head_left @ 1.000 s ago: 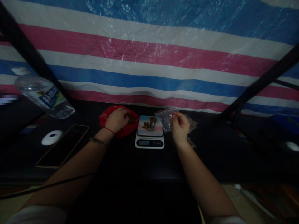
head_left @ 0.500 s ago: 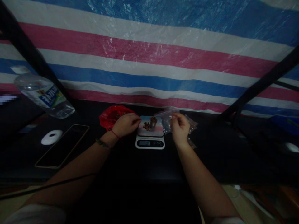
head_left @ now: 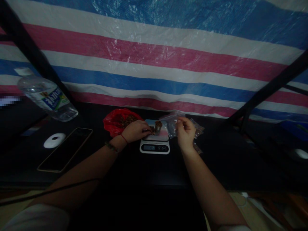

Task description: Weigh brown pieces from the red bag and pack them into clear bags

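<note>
A small white digital scale [head_left: 154, 148] with a lit display stands in front of me. On its pan are a small metal cup [head_left: 158, 129] filled with dried brown pieces and a little loose heap of the same pieces [head_left: 152, 129] beside it. My left hand [head_left: 136, 131] reaches over the pan's left side, its closed fingertips at the loose heap and partly hiding it. To the right of the scale, my right hand [head_left: 186, 131] is pinched over a clear zip bag [head_left: 171, 123]; what lies between its fingertips is not clear.
An open red plastic bag [head_left: 112, 122] of dried brown pieces lies behind my left hand. Filled small bags [head_left: 197, 128] lie behind my right hand. Further left are a phone [head_left: 66, 150], a white earbud-like case [head_left: 55, 140] and a plastic bottle [head_left: 51, 99]. A striped tarp [head_left: 154, 70] hangs behind.
My left hand has moved right and slightly down, from the pan's left edge onto the loose brown pieces. More of the red bag's contents shows. My right hand has stayed put.
</note>
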Demonstrator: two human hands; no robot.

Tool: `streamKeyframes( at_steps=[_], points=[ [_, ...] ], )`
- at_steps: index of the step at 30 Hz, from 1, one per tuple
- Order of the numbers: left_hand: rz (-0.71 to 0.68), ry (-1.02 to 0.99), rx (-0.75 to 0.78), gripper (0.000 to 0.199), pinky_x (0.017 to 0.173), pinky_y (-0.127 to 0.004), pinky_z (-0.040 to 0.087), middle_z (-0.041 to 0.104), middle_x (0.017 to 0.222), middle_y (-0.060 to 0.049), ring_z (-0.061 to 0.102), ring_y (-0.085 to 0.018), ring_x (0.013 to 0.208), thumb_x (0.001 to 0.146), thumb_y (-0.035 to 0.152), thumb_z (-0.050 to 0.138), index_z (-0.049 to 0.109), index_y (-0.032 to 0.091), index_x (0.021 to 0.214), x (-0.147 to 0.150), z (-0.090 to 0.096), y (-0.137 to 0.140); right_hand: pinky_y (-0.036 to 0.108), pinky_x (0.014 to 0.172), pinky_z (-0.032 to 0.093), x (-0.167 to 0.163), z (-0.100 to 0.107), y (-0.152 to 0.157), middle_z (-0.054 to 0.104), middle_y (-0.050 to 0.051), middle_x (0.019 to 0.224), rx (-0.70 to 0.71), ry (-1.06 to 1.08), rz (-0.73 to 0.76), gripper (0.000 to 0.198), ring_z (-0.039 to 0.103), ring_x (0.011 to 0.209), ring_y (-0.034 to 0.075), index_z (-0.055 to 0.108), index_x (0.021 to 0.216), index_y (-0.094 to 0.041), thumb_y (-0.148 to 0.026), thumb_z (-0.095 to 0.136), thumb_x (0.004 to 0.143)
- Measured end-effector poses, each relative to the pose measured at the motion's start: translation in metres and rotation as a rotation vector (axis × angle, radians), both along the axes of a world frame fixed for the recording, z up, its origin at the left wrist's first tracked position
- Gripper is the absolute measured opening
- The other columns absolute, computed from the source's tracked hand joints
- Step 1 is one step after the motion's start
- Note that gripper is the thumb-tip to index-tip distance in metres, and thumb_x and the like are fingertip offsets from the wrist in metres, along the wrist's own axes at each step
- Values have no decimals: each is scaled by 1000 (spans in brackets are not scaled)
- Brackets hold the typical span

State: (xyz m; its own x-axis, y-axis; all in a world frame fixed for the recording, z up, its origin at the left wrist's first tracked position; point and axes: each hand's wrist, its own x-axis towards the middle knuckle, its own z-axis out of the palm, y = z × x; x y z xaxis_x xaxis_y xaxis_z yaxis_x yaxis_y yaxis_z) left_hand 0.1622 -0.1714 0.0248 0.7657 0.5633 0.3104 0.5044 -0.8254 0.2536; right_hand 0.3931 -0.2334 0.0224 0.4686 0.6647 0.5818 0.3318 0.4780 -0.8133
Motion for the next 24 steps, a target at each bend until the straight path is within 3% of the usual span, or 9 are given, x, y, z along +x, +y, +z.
streamKeyframes(
  at_steps=[7,10,13,15,18,21,24],
  points=[
    [27,28,24,20,79,-28,46,69,88,-3,61,-17,85,88,32,55,73,23,91,4,0,-3,26,55,43,-1,1,0,61,-1,68,-3,25,22,14,53,57,12,66,88,-19,-28,58,81],
    [87,3,67,22,81,-30,47,69,92,-4,61,-18,89,88,33,54,72,22,92,-8,7,2,26,55,43,-1,2,-1,61,-1,68,-3,32,28,14,53,56,12,66,89,-19,-27,58,81],
    [226,-36,129,24,85,-34,47,68,100,-5,61,-21,93,88,33,51,71,23,97,-37,15,16,27,56,44,-1,3,-1,62,-1,70,-8,20,26,14,54,57,13,66,88,-19,-27,57,81],
    [394,-47,173,24,86,-37,48,68,99,-6,60,-23,92,87,31,51,70,22,97,-58,18,26,28,61,46,-1,3,-1,64,0,73,-5,6,20,13,57,62,14,66,87,-19,-27,58,81],
    [498,-10,191,22,87,-38,48,66,95,-9,60,-24,90,78,23,55,70,17,93,-76,19,34,31,65,48,-2,2,0,66,1,76,-7,-6,23,14,60,68,16,67,88,-19,-28,57,81],
    [474,-96,205,26,92,-39,47,66,97,-8,59,-24,95,76,19,52,68,17,95,-68,20,27,32,66,48,-1,1,0,66,2,77,-5,-15,21,15,61,71,17,67,88,-19,-28,57,81],
    [344,-205,182,26,91,-37,47,67,97,-7,59,-22,95,80,20,47,69,17,93,-46,23,11,32,68,49,-1,1,0,67,2,79,3,-35,33,15,61,74,18,67,89,-20,-27,56,82]
  ],
)
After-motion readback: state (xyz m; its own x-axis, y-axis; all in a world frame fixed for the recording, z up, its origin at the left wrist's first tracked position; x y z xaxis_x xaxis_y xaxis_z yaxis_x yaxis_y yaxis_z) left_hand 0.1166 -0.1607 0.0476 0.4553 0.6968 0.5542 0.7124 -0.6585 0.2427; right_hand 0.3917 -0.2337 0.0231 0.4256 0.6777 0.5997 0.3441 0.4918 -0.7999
